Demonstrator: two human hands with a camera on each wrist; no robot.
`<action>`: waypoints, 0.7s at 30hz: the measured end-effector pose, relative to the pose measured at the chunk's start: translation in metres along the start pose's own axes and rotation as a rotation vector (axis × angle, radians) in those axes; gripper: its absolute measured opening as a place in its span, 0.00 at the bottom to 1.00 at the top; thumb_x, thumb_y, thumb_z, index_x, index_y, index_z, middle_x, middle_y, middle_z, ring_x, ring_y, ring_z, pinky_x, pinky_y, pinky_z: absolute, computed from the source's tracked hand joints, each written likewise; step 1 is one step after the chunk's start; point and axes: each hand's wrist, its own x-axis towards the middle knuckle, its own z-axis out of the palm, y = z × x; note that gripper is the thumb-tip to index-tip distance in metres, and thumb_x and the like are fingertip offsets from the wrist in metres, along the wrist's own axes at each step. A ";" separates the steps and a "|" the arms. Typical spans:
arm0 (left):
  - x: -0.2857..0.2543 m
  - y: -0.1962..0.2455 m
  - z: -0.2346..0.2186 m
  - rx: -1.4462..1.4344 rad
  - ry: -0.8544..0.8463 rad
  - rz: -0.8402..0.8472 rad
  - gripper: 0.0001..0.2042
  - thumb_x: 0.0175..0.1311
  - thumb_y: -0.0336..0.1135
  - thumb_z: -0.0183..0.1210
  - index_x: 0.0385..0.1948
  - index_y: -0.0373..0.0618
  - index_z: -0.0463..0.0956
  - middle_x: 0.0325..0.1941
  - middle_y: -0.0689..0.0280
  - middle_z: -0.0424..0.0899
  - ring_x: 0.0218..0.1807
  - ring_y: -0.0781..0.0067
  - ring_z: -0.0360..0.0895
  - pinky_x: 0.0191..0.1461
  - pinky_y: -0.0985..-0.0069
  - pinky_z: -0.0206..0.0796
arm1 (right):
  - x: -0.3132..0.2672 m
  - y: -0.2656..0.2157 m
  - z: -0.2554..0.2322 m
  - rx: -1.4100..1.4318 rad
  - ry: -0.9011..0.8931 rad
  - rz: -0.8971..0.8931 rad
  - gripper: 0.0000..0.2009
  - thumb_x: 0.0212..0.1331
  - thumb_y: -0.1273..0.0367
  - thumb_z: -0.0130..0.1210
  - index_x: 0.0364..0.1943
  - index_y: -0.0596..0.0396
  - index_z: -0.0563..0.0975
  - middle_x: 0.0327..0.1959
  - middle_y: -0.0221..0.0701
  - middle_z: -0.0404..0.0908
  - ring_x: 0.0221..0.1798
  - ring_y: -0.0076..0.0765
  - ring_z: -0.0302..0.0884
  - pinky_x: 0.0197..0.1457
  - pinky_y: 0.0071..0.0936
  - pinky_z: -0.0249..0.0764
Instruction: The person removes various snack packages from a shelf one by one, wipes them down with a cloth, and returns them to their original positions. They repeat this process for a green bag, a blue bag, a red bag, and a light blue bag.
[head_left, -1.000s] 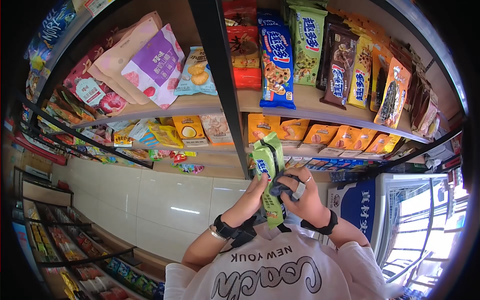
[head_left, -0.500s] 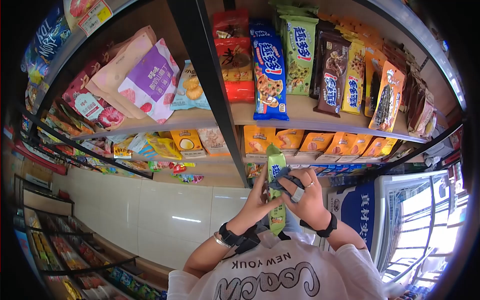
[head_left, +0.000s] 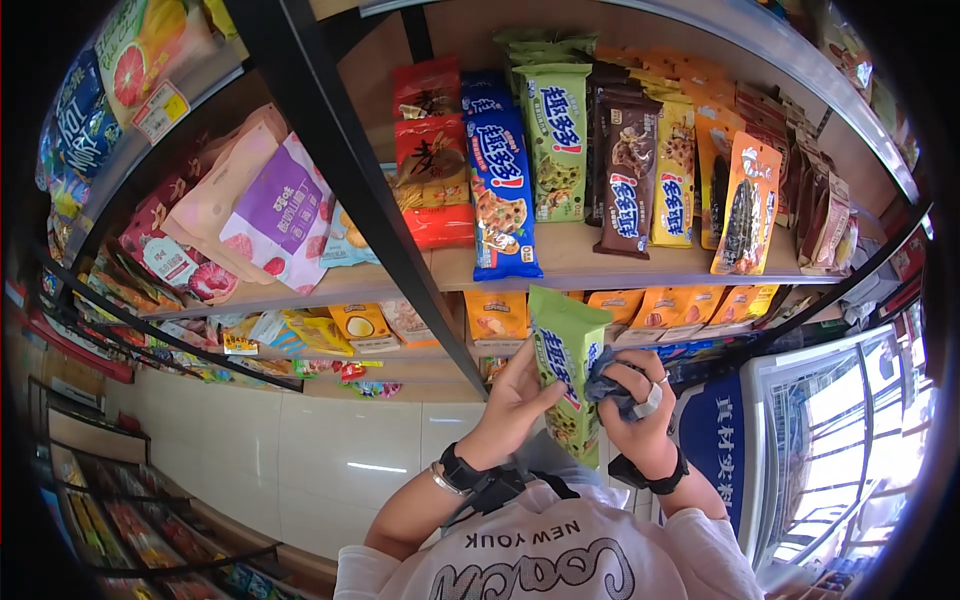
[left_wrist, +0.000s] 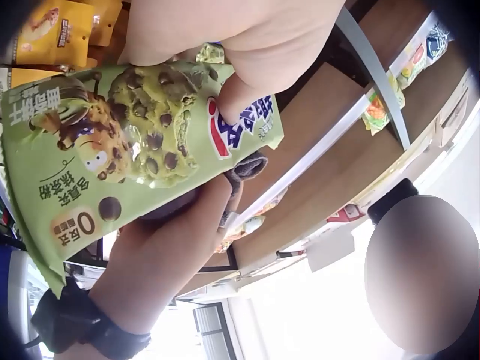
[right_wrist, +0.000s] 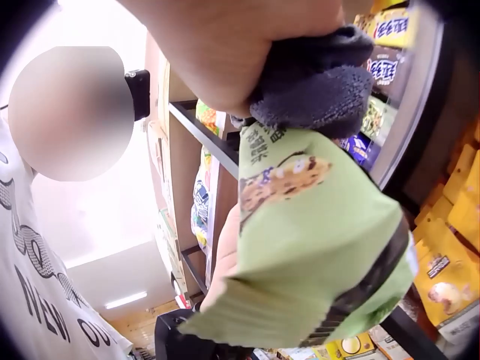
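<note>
A green bag of chocolate-chip cookies (head_left: pixel 570 325) stands tilted in front of my chest. My left hand (head_left: pixel 512 408) grips it along its left side, the thumb lying across the printed front. At the bag's right edge, my right hand (head_left: pixel 642 425) holds a bunched dark grey cloth (head_left: pixel 603 383), fingers curled over it. In the left wrist view the cookie picture on the bag (left_wrist: pixel 161 127) faces the camera, and part of the right hand is hidden behind it. The right wrist view has the cloth (right_wrist: pixel 315 90) right at one end of the bag's plain back.
Ahead, a wooden shelf (head_left: pixel 590 266) carries blue, green, brown and yellow cookie packs (head_left: pixel 627 180). Orange pouches (head_left: pixel 675 306) fill the tier below. A black upright post (head_left: pixel 350 170) divides the shelving. To the right stands a glass-topped freezer (head_left: pixel 800 420); low racks (head_left: pixel 130 500) are at left.
The green bag has turned from its narrow side to show its front. My right hand with the cloth has shifted slightly right. The shelf sits lower in the head view.
</note>
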 end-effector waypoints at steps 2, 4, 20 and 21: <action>0.011 0.005 0.008 -0.025 -0.047 -0.039 0.34 0.65 0.20 0.57 0.72 0.36 0.49 0.65 0.62 0.69 0.65 0.73 0.67 0.68 0.73 0.59 | 0.002 0.007 -0.006 0.007 0.032 -0.015 0.18 0.37 0.81 0.55 0.39 0.58 0.76 0.41 0.40 0.76 0.40 0.45 0.77 0.46 0.33 0.74; 0.025 0.009 0.013 0.001 -0.038 -0.018 0.35 0.64 0.20 0.57 0.72 0.36 0.49 0.65 0.62 0.70 0.65 0.73 0.68 0.68 0.73 0.59 | 0.004 0.012 -0.012 0.027 0.037 0.001 0.17 0.38 0.81 0.55 0.38 0.57 0.77 0.40 0.39 0.77 0.40 0.45 0.76 0.46 0.33 0.74; 0.161 0.081 0.042 0.282 0.139 0.442 0.34 0.62 0.21 0.61 0.69 0.35 0.53 0.64 0.57 0.69 0.64 0.70 0.68 0.67 0.71 0.62 | 0.073 0.071 -0.012 0.068 -0.135 0.026 0.18 0.44 0.77 0.59 0.44 0.57 0.79 0.53 0.42 0.76 0.49 0.52 0.75 0.53 0.41 0.73; 0.168 0.081 0.041 0.316 0.131 0.450 0.34 0.63 0.23 0.61 0.69 0.35 0.53 0.66 0.56 0.68 0.66 0.69 0.67 0.68 0.71 0.61 | 0.083 0.070 -0.009 0.074 -0.139 0.011 0.18 0.44 0.77 0.59 0.45 0.57 0.79 0.54 0.42 0.76 0.50 0.53 0.75 0.54 0.41 0.73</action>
